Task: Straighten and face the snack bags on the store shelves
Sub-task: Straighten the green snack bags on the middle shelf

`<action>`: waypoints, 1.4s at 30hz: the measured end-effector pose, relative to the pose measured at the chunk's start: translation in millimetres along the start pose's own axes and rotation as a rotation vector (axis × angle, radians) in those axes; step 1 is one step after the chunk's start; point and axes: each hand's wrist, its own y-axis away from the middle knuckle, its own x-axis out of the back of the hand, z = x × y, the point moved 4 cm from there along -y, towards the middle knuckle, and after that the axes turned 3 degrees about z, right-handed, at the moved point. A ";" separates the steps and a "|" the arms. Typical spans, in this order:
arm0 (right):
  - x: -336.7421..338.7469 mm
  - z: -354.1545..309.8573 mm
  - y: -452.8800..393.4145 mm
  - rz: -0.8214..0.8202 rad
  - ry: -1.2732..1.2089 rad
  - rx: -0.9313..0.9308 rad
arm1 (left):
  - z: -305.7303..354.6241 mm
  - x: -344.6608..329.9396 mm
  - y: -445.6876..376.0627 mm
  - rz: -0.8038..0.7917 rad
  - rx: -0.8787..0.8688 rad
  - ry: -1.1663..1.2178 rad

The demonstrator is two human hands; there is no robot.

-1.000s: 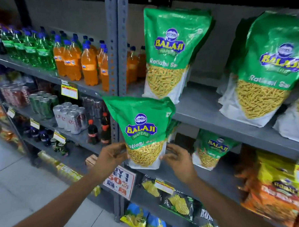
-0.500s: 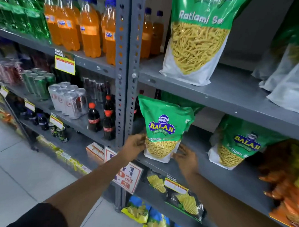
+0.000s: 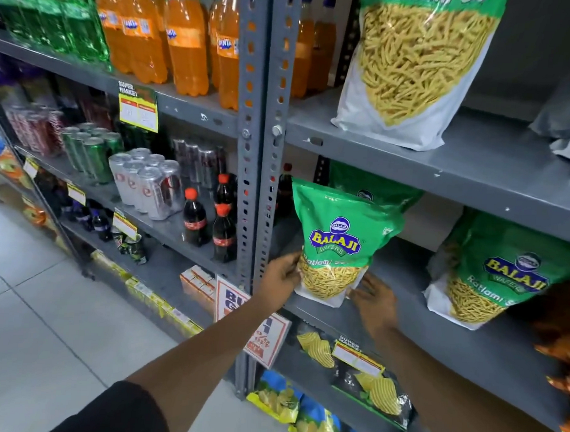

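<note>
Seating matters here: the bag [image 3: 336, 242], at centre frame on the middle shelf [image 3: 403, 319] beside the post [image 3: 263, 149], should probably settle flat on its base, logo outward. Left hand [image 3: 282, 274] is pinching its lower left edge; right hand [image 3: 376, 301] is lying open, fingertips touching the lower right corner, both arms reaching up.

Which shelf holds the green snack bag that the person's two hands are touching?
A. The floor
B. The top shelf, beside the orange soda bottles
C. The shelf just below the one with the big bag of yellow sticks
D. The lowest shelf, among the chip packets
C: the green snack bag stands upright on the grey shelf, left hand and right hand at its base, under the shelf holding the big bag.
</note>
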 end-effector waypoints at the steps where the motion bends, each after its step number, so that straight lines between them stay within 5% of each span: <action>1: -0.1 -1.4 -0.3 -0.001 -0.011 -0.007 | 0.4 -0.6 0.0 0.000 0.002 0.005; 27: 23.2 -35.0 22.5 -0.137 -0.016 -0.067 | 32.9 18.1 49.0 0.096 0.175 -0.018; 42: 125.5 -160.9 97.6 -0.203 -0.201 0.132 | 224.7 -24.9 79.8 0.038 -0.107 -0.004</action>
